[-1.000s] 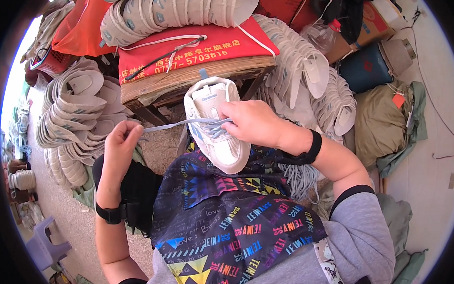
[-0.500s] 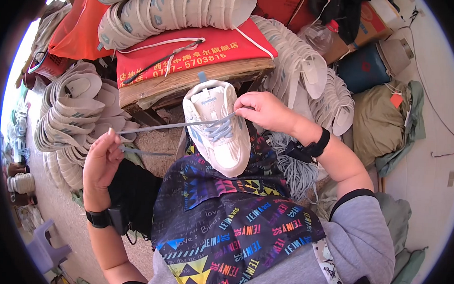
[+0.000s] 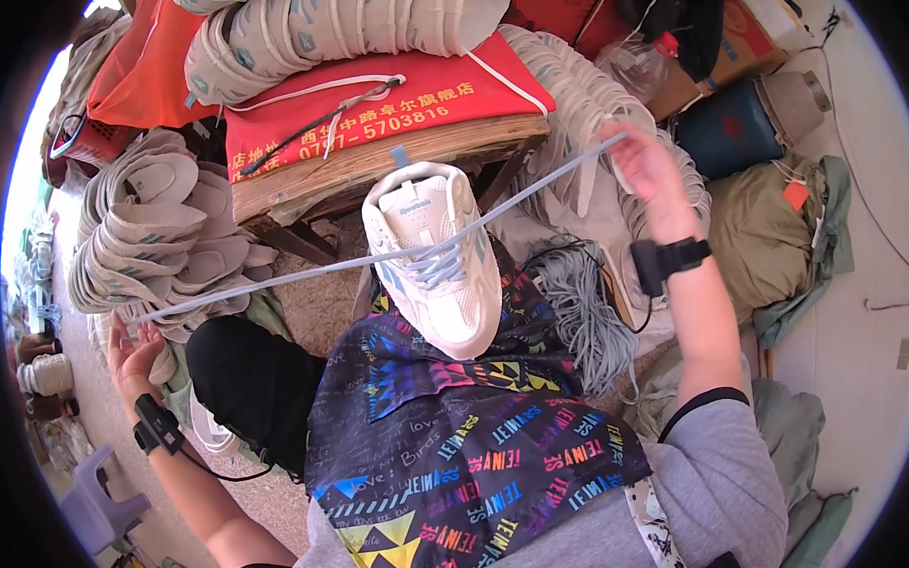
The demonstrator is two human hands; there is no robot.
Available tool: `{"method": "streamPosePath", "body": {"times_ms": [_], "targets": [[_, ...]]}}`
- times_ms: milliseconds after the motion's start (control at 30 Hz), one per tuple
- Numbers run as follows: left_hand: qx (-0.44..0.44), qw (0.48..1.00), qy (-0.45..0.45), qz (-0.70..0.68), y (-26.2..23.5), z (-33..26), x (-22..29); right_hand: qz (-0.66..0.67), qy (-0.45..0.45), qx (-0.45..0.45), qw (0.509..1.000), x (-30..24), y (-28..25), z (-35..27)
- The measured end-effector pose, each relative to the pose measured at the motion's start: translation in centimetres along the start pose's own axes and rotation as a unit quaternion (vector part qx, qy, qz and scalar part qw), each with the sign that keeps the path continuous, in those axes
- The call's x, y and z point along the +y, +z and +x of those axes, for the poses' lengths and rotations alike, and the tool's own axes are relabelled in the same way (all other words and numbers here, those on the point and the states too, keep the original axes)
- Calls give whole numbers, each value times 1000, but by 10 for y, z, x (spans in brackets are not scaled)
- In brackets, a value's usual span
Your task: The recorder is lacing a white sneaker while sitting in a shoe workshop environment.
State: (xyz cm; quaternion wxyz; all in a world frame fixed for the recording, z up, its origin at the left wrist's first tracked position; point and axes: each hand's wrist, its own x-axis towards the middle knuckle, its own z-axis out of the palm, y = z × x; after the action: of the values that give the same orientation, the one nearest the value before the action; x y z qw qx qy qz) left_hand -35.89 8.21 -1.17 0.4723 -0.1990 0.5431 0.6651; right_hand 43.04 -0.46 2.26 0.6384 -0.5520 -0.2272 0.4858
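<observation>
A white sneaker [image 3: 449, 309] with a pale mesh tongue and blue-grey side marks sits upright on my patterned apron, toe toward me. Part of its front is laced in blue-grey. Across it, one grey-blue shoelace [image 3: 305, 270] is drawn out in a long, nearly straight slant. My left hand [image 3: 136, 361], low at the left, pinches one end of this lace, its other fingers loosely curled. Up at the right, slightly blurred, my right hand [image 3: 646, 176] grips the opposite end. Neither hand touches the sneaker.
Beyond the sneaker stands a wooden bench [image 3: 378, 171] with a red bag [image 3: 310, 119] and a row of shoe uppers [image 3: 353, 25]. More uppers [image 3: 141, 228] are stacked at the left. A bundle of grey-blue laces [image 3: 589, 309] hangs right of the sneaker.
My hands have moved far apart, the left outward and down, the right outward and up. The lace between them is now much longer and pulled straight over the sneaker.
</observation>
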Motion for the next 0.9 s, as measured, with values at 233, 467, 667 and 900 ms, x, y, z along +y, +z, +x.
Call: {"method": "streamPosePath", "body": {"times_ms": [233,467,667,900], "targets": [[-116,980,54,-149,-99,110,178,78,-83,169,979,-108,-154,77],[-200,892,256,314,12,-63,-42,-158,-79,285,942,-78,-107,19],[-493,685,212,493,16,-197,-189,-365,25,-117,923,20,81,-52],[-543,687,145,461,4,-200,-281,-337,-13,-292,895,75,137,-105]]}}
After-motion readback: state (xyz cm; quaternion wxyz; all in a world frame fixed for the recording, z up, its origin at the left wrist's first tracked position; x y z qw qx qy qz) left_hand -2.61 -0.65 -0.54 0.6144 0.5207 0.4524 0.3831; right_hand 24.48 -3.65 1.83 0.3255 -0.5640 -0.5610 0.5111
